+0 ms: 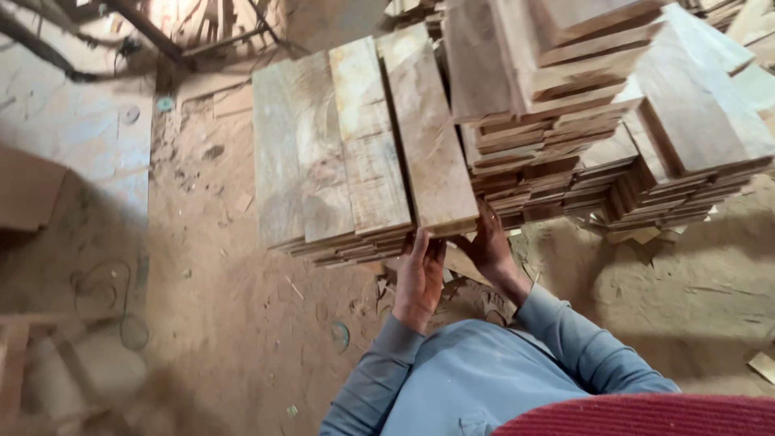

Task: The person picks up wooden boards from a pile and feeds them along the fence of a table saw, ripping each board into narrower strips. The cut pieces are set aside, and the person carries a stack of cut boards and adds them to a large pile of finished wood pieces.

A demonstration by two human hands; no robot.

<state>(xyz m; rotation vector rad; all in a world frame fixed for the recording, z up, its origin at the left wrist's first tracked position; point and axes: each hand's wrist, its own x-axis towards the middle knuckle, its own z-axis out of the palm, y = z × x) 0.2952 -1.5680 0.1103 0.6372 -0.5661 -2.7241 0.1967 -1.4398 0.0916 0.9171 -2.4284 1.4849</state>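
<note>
Left hand [419,274] raised, fingers extended upward, palm inward. Right hand [488,242] beside it, fingers curled. Both forearms blue-sleeved, angled forward.

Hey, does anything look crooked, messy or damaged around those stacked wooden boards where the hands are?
Yes. The tall stack of pale wooden boards on the right is uneven, layers fanned out at differing angles. Wood scraps litter the sandy floor under both hands, left hand and right hand, which grip the end of the neater stack's rightmost board.

Tall stacks of cut wooden boards [565,121] far right, sawdust-covered dirt floor [226,282], pale concrete slab [73,137] far left, small round green disc [340,335] near centre, wood scraps [763,365] near right, dark cables [48,52] far left.
</note>
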